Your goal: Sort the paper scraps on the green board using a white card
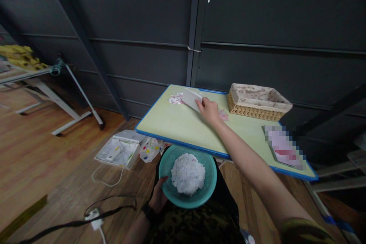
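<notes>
My left hand (159, 194) is closed on the left rim of a teal plastic basin (211, 183), its thumb over the edge. A heap of small white scraps (188, 174) fills the middle of the basin, which rests at my lap below the table edge. Reaching over the table, my right hand (208, 109) pinches a flat white card (192, 100), tilted on the tabletop. Touching or just beyond the card's left end is a small pile of pinkish-white scraps (175, 98). Another pinkish patch of scraps (223, 115) lies right of my right hand, partly hidden by it.
The pale green table (160, 120) has a blue edge. On it stand a cloth-lined wicker basket (257, 112) and a blurred-out flat item (283, 146). An open white box (117, 152), a dotted plastic bag (151, 148) and a power strip (94, 217) with cables lie on the floor.
</notes>
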`<state>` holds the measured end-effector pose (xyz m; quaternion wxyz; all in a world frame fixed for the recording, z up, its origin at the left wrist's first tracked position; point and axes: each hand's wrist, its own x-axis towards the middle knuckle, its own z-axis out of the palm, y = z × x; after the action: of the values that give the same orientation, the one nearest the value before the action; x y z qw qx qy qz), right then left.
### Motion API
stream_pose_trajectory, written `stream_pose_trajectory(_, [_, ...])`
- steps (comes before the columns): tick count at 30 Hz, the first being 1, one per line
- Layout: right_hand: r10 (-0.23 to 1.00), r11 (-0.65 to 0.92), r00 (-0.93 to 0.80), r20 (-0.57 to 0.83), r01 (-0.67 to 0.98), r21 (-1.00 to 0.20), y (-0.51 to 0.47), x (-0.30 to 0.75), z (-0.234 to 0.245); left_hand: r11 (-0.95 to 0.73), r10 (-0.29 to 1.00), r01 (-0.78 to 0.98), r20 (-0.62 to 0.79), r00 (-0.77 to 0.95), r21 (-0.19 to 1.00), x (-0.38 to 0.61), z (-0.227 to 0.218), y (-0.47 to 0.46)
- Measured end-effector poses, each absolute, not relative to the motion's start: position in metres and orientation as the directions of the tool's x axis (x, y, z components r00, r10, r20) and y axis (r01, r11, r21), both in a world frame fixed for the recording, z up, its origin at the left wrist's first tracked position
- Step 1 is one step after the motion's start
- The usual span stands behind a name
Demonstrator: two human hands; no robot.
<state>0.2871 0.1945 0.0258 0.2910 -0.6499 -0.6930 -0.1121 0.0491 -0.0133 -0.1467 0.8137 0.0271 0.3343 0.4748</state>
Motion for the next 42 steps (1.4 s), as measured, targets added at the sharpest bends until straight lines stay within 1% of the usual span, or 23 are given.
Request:
stream_pose_trajectory(8, [0.877, 0.166, -0.100, 0.470, 0.981, -0.102, 0.201, 0.262, 0.023, 0.574, 0.802, -0.726, -0.438, 0.406, 0.379, 0.051, -0.158, -0.014])
stream_pose_trajectory(12, [0.889, 0.184, -0.141, 0.436, 0.981, -0.057, 0.199, 0.261, 0.029, 0.579, 0.801, -0.717, -0.437, 0.410, 0.388, 0.053, -0.161, -0.015])
stream_pose_trajectory(18, [0.915, 0.084, -0.075, 0.396, 0.996, -0.005, 0.187, 0.273, 0.049, 0.582, 0.799, -0.701, -0.450, 0.399, 0.412, 0.056, -0.156, -0.017])
stream_pose_trajectory(21, [0.922, 0.039, -0.036, 0.385, 0.999, 0.000, 0.186, 0.279, 0.054, 0.599, 0.784, -0.699, -0.461, 0.415, 0.391, 0.056, -0.155, -0.017])
stream_pose_trajectory(24, [0.922, 0.032, -0.029, 0.386, 0.999, -0.003, 0.186, 0.283, 0.054, 0.592, 0.791, -0.712, -0.439, 0.425, 0.378, 0.057, -0.157, -0.016])
stream_pose_trajectory(30, [0.900, 0.012, 0.006, 0.436, 0.999, -0.038, 0.186, 0.286, 0.050, 0.621, 0.777, -0.690, -0.404, 0.483, 0.371, 0.059, -0.157, -0.016])
stream_pose_trajectory(35, [0.915, 0.045, -0.031, 0.403, 0.999, -0.025, 0.186, 0.283, 0.048, 0.623, 0.777, -0.690, -0.395, 0.491, 0.368, 0.060, -0.157, -0.017])
stream_pose_trajectory(40, [0.892, 0.032, -0.004, 0.451, 0.998, -0.054, 0.186, 0.284, 0.051, 0.634, 0.768, -0.686, -0.402, 0.499, 0.358, 0.060, -0.157, -0.017])
stream_pose_trajectory(42, [0.894, 0.030, -0.002, 0.449, 0.998, -0.056, 0.186, 0.285, 0.050, 0.635, 0.765, -0.682, -0.412, 0.494, 0.363, 0.060, -0.155, -0.017])
